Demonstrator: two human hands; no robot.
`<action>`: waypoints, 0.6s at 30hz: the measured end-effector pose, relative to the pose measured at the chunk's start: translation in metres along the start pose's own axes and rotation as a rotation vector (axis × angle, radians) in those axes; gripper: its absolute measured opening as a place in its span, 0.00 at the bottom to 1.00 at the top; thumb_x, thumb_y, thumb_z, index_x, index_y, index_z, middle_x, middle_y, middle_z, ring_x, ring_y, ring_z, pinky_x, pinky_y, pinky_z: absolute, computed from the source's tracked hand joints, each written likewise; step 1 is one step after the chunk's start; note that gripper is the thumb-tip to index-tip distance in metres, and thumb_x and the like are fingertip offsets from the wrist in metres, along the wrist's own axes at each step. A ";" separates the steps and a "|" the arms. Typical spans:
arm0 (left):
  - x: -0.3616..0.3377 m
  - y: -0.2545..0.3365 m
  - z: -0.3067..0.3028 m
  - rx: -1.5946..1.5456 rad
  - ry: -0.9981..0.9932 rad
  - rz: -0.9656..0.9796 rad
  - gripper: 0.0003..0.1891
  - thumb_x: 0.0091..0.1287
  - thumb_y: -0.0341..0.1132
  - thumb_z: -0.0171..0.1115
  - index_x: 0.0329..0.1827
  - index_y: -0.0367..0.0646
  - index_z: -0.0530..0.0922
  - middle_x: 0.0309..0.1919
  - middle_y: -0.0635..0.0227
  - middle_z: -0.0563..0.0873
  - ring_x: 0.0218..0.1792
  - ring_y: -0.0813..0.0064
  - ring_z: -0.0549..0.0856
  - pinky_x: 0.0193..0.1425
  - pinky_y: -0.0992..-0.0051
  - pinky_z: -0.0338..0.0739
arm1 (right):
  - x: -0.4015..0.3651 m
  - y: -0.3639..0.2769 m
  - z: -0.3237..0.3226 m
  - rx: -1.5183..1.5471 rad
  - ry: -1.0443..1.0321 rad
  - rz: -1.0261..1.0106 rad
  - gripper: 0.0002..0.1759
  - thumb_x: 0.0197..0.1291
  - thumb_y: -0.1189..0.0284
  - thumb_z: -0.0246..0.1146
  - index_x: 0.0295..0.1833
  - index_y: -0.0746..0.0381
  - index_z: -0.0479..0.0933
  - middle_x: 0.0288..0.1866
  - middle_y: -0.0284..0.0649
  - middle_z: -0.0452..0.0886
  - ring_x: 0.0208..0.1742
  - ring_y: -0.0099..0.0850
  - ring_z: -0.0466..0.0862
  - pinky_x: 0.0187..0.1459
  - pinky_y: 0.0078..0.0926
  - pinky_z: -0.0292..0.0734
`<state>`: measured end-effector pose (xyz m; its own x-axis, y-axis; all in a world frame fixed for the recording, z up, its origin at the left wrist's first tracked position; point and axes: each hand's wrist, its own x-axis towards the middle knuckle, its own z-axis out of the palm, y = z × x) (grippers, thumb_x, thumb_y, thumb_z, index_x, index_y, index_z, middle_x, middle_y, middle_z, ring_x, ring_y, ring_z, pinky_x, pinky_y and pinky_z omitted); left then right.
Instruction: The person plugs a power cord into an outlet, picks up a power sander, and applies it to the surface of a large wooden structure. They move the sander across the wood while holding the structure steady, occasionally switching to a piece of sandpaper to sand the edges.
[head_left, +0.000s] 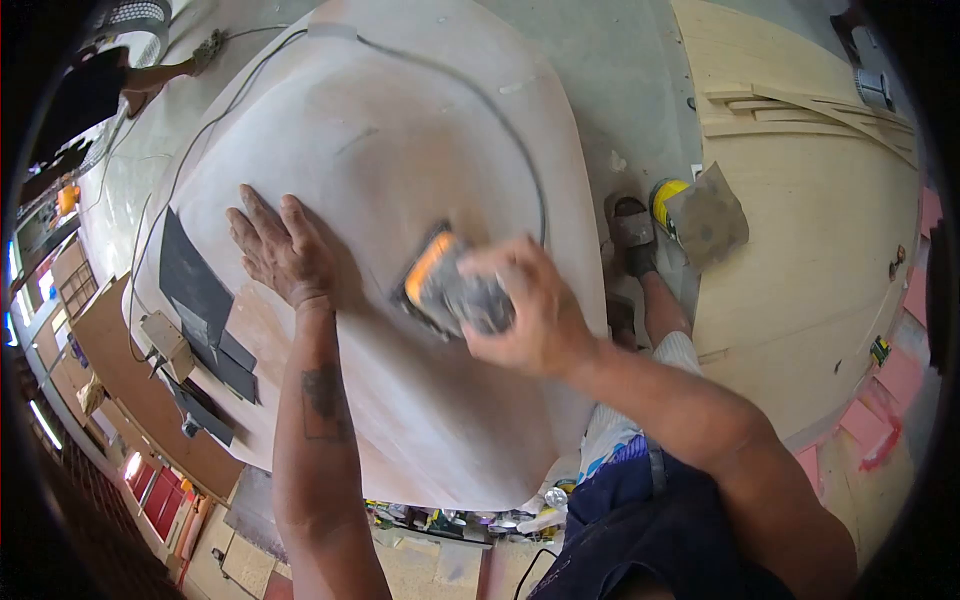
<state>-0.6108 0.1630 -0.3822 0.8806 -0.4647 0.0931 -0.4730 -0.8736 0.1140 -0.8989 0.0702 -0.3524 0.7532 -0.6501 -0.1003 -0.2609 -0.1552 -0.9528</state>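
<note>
A black and orange power sander (432, 275) rests against the pale, curved panel (420, 120), tilted on its surface. Around its body closes my right hand (530, 305), slightly smeared by motion. My left hand (280, 248) lies flat on the same panel with fingers spread, left of the sander. Dark sandpaper sheets (200, 290) lie on the panel's left side, beside a beige box (166, 345) with a cord. A black cable (500, 115) curves over the panel's top, held by a strip of tape (332, 31).
On the right, a plywood sheet (800, 300) carries thin wood strips (800, 110). A worn sanding disc (708, 215) leans by a yellow can (664, 200). Several cans and bottles (450, 520) stand below the panel. Another person's arm (150, 80) shows upper left.
</note>
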 end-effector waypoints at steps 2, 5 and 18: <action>-0.002 0.001 -0.001 -0.018 -0.034 -0.003 0.38 0.81 0.61 0.47 0.90 0.55 0.59 0.88 0.47 0.58 0.89 0.49 0.54 0.87 0.38 0.43 | -0.031 -0.010 0.002 -0.047 -0.018 0.016 0.38 0.44 0.71 0.81 0.65 0.50 0.76 0.56 0.46 0.77 0.58 0.50 0.81 0.59 0.48 0.82; -0.007 -0.008 0.003 0.021 -0.003 0.036 0.37 0.81 0.56 0.52 0.90 0.55 0.58 0.88 0.47 0.56 0.88 0.48 0.55 0.86 0.38 0.46 | -0.036 -0.009 0.002 -0.065 -0.056 -0.006 0.36 0.45 0.69 0.82 0.63 0.53 0.77 0.59 0.46 0.77 0.60 0.50 0.80 0.61 0.47 0.82; -0.008 0.013 -0.022 -0.135 -0.111 -0.110 0.42 0.74 0.61 0.55 0.89 0.56 0.62 0.89 0.47 0.54 0.89 0.46 0.50 0.88 0.39 0.34 | -0.024 0.010 0.007 -0.189 -0.168 -0.079 0.36 0.55 0.64 0.80 0.68 0.56 0.74 0.64 0.51 0.80 0.66 0.49 0.79 0.67 0.53 0.75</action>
<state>-0.6247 0.1583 -0.3595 0.9214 -0.3871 -0.0360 -0.3668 -0.8963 0.2493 -0.9151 0.0899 -0.3612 0.8612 -0.5006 -0.0885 -0.2934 -0.3473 -0.8907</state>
